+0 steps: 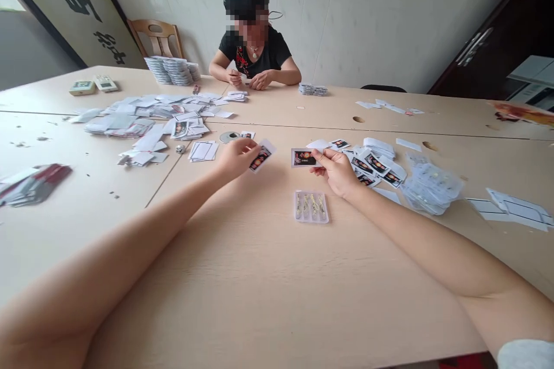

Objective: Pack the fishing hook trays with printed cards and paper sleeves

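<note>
My left hand pinches a small printed card, dark with red and yellow and edged in white, tilted above the table. In my right hand is a similar card, held level between thumb and fingers. Just below it on the table lies a clear plastic box with several thin items in a row inside. Beside my right hand spreads a pile of the same dark cards. Left of my left hand are white cards with black borders and a round metallic disc.
A heap of white packets covers the left middle of the table. Stacked clear boxes and loose white strips lie to the right. Across the table sits a person working with both hands, near stacked packs.
</note>
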Available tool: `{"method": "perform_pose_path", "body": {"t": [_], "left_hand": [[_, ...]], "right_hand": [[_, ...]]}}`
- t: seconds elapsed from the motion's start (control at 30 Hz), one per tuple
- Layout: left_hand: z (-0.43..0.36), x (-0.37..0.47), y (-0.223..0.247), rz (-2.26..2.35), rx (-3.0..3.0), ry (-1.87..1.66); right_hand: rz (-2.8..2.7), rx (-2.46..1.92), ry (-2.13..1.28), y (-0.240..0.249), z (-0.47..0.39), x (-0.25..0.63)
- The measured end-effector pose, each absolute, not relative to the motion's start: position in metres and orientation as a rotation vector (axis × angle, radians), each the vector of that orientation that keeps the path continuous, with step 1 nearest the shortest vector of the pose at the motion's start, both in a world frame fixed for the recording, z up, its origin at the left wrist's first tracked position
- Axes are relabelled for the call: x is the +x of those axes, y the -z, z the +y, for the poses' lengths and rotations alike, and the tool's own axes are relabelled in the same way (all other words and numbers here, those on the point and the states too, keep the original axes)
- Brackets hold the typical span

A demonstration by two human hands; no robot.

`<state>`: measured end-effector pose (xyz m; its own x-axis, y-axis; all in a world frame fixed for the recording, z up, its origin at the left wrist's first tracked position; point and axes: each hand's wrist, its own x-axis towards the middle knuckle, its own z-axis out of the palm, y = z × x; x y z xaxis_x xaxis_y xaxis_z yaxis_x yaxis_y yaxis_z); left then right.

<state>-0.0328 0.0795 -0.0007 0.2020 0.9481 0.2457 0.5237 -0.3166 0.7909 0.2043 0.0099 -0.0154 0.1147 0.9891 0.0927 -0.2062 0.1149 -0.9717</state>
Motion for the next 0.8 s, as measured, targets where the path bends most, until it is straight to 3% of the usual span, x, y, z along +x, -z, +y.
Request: {"method": "perform_pose_path", "body": {"t": [0.17, 0.33, 0.5, 0.67, 0.8], "left_hand": [[0.085, -0.047, -0.001, 1.708, 2.532, -0.765], [0.078, -0.044, -0.001, 1.925, 2.464, -0.799], [0.056, -0.029, -0.007, 1.531, 2.662, -1.038], [0.025, -0.012, -0.007, 1.021, 2.947, -0.966], [0.014, -0.005, -0.005, 0.973, 2.898, -1.008]], "right_hand": [[-0.879, -1.064, -1.242, 0.022, 0.016, 0.206], [-0.873, -1.049, -1.283, 0.022, 0.015, 0.206], [-0.879, -1.04, -1.299, 0.021, 0.015, 0.206], [-0.919, -1.005, -1.34, 0.017, 0.01, 0.2], [-1.081, -0.945, -1.401, 0.009, -0.003, 0.189]]}}
